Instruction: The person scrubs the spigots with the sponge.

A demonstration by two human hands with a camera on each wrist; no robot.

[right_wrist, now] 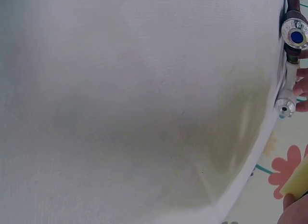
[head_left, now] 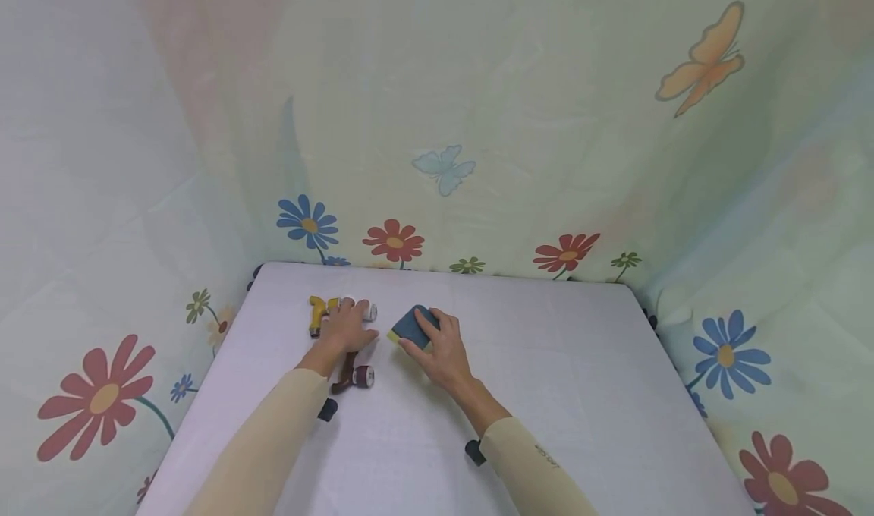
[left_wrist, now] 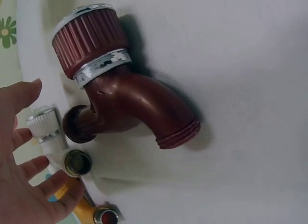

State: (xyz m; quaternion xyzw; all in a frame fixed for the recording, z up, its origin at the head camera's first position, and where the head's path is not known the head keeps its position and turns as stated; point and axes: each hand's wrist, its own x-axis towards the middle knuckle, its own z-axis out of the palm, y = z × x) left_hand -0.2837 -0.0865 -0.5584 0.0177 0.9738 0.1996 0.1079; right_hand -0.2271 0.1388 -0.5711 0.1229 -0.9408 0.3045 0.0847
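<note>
My right hand [head_left: 445,355] grips a sponge [head_left: 413,329], dark blue with a yellow layer, over the middle of the table; its yellow edge [right_wrist: 297,181] shows at the lower right in the right wrist view. My left hand [head_left: 347,329] reaches over the taps with its fingers spread, and nothing is held in it. Its fingertips are right at the white tap [left_wrist: 45,124], which it partly covers in the head view. Beyond that lies a yellow tap [head_left: 317,316]. Nearer to me is a dark red-brown tap [left_wrist: 139,96] with a ribbed knob and a threaded spout, beneath the left wrist.
The table [head_left: 546,364] has a white cover. Flower-printed cloth walls [head_left: 519,121] stand close behind it and on both sides. A dark wrist device [head_left: 475,452] sits under the right forearm, another [head_left: 328,410] under the left.
</note>
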